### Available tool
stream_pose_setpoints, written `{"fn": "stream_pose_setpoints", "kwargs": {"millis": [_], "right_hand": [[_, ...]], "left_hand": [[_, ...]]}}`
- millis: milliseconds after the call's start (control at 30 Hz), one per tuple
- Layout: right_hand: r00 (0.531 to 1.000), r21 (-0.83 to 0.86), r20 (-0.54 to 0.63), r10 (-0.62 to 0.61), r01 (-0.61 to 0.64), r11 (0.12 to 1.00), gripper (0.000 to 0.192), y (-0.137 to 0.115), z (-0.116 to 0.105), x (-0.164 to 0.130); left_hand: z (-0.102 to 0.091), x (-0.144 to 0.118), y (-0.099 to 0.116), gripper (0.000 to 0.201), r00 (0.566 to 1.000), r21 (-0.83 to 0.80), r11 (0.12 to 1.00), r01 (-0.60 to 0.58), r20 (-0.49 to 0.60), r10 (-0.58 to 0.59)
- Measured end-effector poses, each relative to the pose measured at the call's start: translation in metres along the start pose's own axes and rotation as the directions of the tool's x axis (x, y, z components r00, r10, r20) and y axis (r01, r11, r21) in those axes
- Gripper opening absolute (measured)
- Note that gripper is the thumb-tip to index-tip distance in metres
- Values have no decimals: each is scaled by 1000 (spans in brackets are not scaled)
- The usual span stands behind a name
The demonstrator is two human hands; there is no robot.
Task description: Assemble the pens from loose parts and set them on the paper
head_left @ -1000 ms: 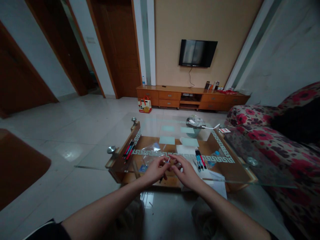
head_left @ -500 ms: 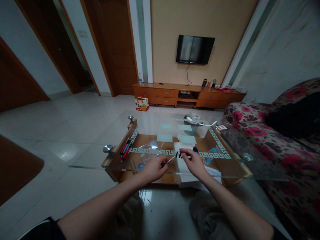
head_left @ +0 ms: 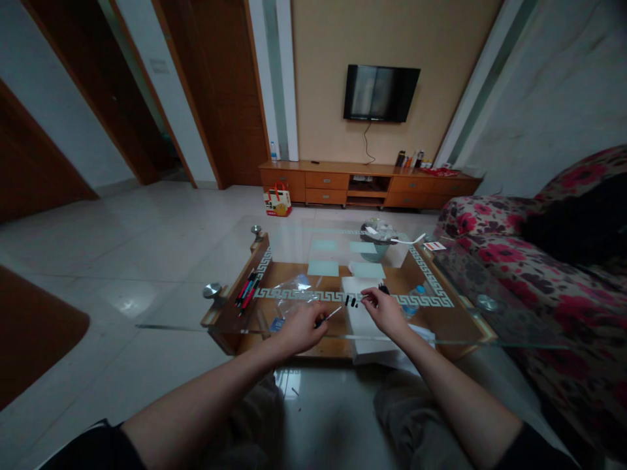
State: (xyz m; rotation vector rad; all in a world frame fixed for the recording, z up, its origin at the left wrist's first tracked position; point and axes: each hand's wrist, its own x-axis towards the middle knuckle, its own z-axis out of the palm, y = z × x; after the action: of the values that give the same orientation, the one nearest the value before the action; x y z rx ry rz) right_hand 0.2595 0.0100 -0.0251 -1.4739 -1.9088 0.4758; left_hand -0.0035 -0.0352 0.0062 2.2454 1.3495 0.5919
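Monitoring remotely, I see the left hand [head_left: 304,324] pinching a pen part [head_left: 334,313] over the glass tabletop [head_left: 289,251]; the right hand [head_left: 385,311], narrowed, contents unclear to me, might brush and scatter the nearby black pieces [head_left: 353,302].

Your left hand [head_left: 302,325] is curled into a small pinch, with its back facing up. Your right hand [head_left: 385,312] sits near that grip, just to the right, not touching it. Its fingers [head_left: 370,294] bend and point left, toward the pinch. Your left arm [head_left: 210,391] and right arm [head_left: 455,382] come in from behind the grip, slanting toward each other.
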Motion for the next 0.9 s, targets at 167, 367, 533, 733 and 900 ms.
{"fn": "stream_pose_setpoints", "kwargs": {"millis": [167,367,533,733,900], "right_hand": [[1000,-119,22,-10,12,993,23,3,-1,2],[991,-254,76,-106,122,959,18,9,0,-3],[989,-287,104,-107,133,949,20,14,6,-3],[987,-298,117,-112,142,944,23,17,9,-1],[990,-281,108,-91,118,952,23,19,7,-3]], "left_hand": [[-1,8,1,18,1000,8,1000,12,-3,-12],[3,10,-3,16,1000,27,999,21,-9,-20],[3,8,-10,17,999,33,999,40,9,-40],[3,6,-12,18,999,48,998,30,19,-31],[3,6,-13,20,1000,59,998,-2,21,1]]}}
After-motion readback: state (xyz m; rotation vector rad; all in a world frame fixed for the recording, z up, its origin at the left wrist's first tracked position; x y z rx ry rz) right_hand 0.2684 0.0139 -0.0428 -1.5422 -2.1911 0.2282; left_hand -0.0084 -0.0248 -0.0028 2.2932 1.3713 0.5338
